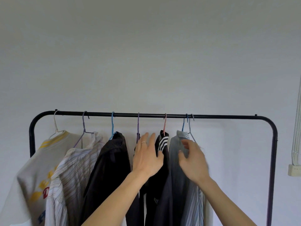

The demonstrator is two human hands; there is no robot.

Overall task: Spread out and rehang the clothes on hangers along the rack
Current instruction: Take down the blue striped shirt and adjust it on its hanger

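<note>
While both hands point(169, 159) spread, seemingly gripping nothing: bare rack point(228, 117) rail rightward.

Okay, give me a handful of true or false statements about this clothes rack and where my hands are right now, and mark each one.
1. Seven hanger hooks sit on the black rack. True.
2. The left hand wears a ring. True.
3. The right hand grips the rail. False: it is at the light blue shirt, below the rail.
4. The rail's right end is crowded. False: it is bare past the grey hanger.
5. The pink hanger carries a dark white-striped garment. True.
</note>
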